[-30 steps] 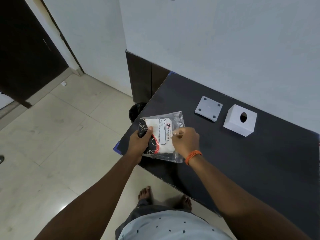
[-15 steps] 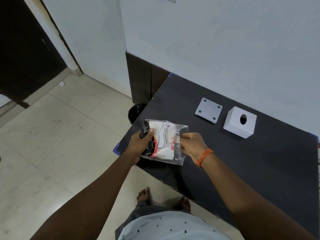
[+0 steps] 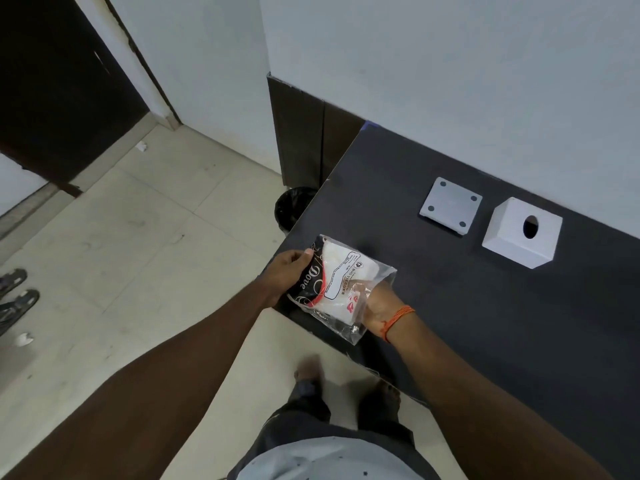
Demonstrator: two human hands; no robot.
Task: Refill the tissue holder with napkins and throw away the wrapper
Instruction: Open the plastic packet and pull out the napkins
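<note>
I hold a clear plastic napkin pack [image 3: 337,282], printed black and red at one end, over the near left corner of the dark table [image 3: 485,306]. My left hand [image 3: 289,273] grips its black end. My right hand [image 3: 375,301], with an orange thread at the wrist, has its fingers inside the wrapper's open end, on the white napkins. The white cube tissue holder [image 3: 521,232], with a round hole on top, stands at the back of the table. Its grey square base plate [image 3: 450,206] lies to the left of the holder.
A black-lined bin [image 3: 292,207] stands on the tiled floor by the table's left edge. A white wall runs behind the table. Sandals [image 3: 15,292] lie on the floor at far left. My bare feet are below the table's front edge.
The pack has turned and tilted, its open end now toward my right hand. My right hand's fingers have gone from pinching the wrapper's edge to reaching inside it.
</note>
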